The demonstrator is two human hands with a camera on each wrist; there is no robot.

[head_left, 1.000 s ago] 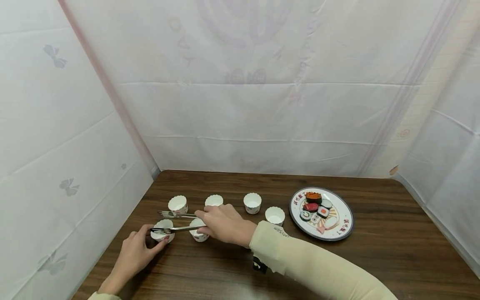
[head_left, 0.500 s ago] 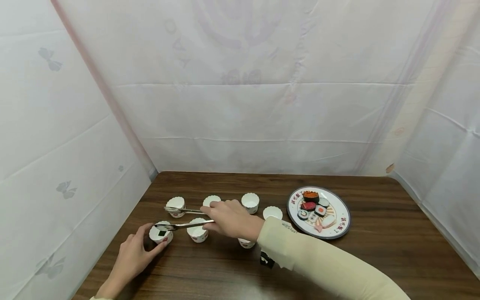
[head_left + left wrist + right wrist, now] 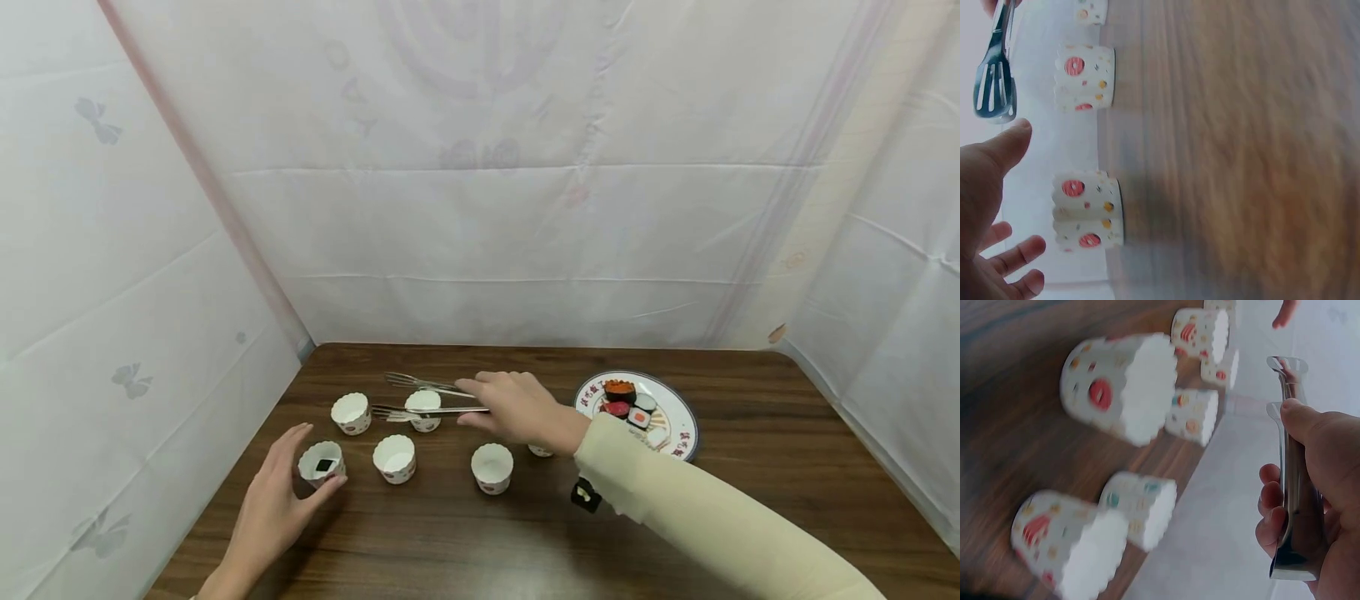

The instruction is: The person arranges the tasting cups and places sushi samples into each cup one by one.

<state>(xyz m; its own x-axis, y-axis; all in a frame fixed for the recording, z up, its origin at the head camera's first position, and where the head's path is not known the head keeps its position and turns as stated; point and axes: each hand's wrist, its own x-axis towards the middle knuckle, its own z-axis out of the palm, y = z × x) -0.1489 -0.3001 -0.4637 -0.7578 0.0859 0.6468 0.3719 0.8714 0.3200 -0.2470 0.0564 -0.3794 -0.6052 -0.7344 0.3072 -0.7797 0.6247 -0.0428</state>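
Observation:
My left hand (image 3: 273, 500) is spread around the front-left white paper cup (image 3: 309, 477), fingers apart from its wall in the left wrist view. Inside that cup lies a small dark-topped piece (image 3: 325, 465). With my right hand (image 3: 517, 408) I grip metal tongs (image 3: 1294, 456), whose slotted ends stand apart with nothing between them. The tongs hang over the back-row cup (image 3: 426, 424), pointing left. Two more cups, one at the back left (image 3: 351, 413) and one in the front row (image 3: 394, 458), are near the tongs.
Another front cup (image 3: 492, 468) stands below my right hand, and one (image 3: 540, 451) is partly hidden behind the wrist. A round plate (image 3: 684, 417) with several toy sushi pieces, including an orange-topped one (image 3: 620, 390), sits at right. White cloth (image 3: 480, 250) hangs behind the table.
My right hand has moved the tongs right, away from the front-left cup. The dark-topped piece now shows in that cup. My left fingers have come off the cup's sides.

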